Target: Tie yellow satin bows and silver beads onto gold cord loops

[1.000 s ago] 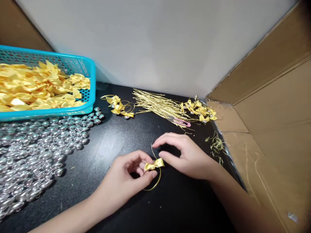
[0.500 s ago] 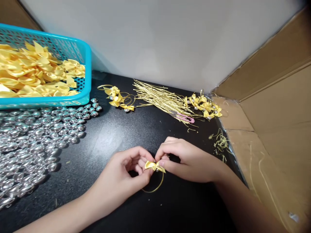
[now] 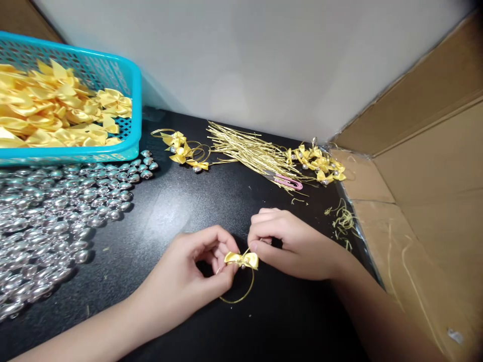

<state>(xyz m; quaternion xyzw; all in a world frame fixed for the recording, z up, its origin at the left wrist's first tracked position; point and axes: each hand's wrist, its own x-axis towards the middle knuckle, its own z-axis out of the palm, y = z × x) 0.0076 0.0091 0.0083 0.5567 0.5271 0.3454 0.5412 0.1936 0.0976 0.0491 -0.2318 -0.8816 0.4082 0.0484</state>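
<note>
Two hands, head view: left hand [image 3: 192, 274] fingers clamped on the yellow bow [image 3: 241, 260]; right hand [image 3: 290, 246] fingers pinched together on the gold cord [image 3: 241, 297] at the bow's centre.
Bow position: just above the bench [image 3: 211, 201], between both hands.
Risk, cord: the thin strand may slip from the pinch and the loop may spring open.
Risk, beads: a left forearm sweep could scatter the silver beads [image 3: 49, 226].
Edges: cardboard wall [image 3: 415, 201] near the right wrist.
Open room: bench ahead, up to the cord bundle [image 3: 252, 153].

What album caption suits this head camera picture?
Left hand and right hand pinch a yellow bow on a gold loop near silver beads and a blue basket.
</note>
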